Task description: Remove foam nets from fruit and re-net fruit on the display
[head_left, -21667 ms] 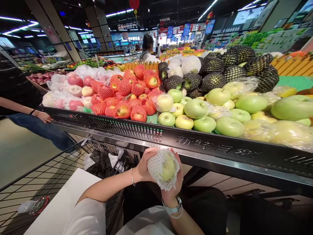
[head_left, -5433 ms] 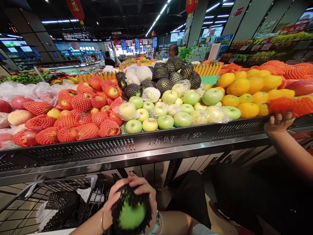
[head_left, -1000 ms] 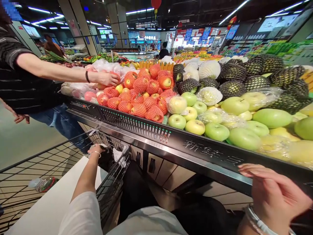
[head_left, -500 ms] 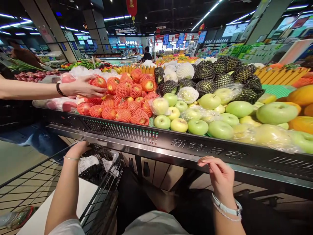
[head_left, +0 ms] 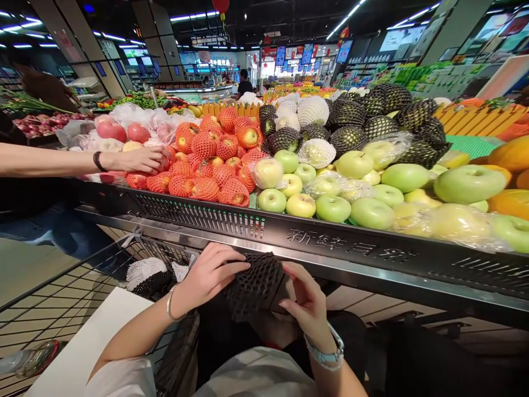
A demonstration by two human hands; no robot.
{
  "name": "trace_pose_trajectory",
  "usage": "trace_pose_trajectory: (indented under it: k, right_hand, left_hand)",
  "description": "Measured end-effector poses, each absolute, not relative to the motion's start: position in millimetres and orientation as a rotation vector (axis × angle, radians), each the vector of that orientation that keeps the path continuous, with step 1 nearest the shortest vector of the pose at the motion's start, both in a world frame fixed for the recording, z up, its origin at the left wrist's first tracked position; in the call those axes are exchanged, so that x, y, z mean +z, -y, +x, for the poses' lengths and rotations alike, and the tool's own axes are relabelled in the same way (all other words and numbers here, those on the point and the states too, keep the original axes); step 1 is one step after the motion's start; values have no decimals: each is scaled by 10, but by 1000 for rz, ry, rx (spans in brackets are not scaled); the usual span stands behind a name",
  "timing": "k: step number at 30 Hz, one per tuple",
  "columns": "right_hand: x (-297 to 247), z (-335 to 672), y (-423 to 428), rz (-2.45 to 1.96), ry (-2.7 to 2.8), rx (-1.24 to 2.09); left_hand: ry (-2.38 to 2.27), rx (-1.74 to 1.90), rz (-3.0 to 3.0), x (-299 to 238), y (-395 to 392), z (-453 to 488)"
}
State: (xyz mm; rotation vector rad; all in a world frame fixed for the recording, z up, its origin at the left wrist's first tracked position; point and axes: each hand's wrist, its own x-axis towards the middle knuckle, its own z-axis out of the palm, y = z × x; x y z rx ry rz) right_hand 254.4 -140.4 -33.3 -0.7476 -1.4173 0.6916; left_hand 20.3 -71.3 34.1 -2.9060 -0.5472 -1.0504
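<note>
Fruit stand: long black rack [head_left: 281, 230], my landmark; every place below is told from it.
Black foam net: crumpled sleeve [head_left: 253, 286], in the air just nearside of the stand, near the middle of its front, below the steel edge [head_left: 273, 244].
Long axis: squat, hard to call; seems to slope from upper right by the stand down to lower left.
Left hand: [head_left: 212, 275] at the net's left, nearer of the two; fingers laid over its upper side, seemingly pinching it, thumb hidden.
Right hand: [head_left: 309, 303] just right of the net, thumb and fingers parted in a curve; fingertip contact at the corner, cannot tell.
Edges: steel edge close beyond both hands; wire cart [head_left: 131, 240] against the stand, left of the net, white net [head_left: 145, 270] inside.
Room: gap between stand and lap. Another person's hand [head_left: 138, 160] over the stand, at the red-netted apples [head_left: 202, 188].
</note>
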Motion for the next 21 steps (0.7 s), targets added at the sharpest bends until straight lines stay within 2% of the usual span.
trace_pose_trajectory:
  k: [5, 11, 14, 21]
  right_hand:
    - [-284, 2470, 1356, -888, 1486, 547]
    - [-347, 2458, 1443, -544, 1794, 285]
    - [-430, 2418, 1454, -582, 1873, 410]
    - [-660, 2226, 1297, -893, 1567, 803]
  left_hand:
    - [595, -1109, -2842, 239, 651, 207]
    - [759, -1230, -2887, 140, 567, 271]
    - [814, -1299, -2950, 108, 544, 308]
    - [768, -1387, -3085, -14, 638, 342]
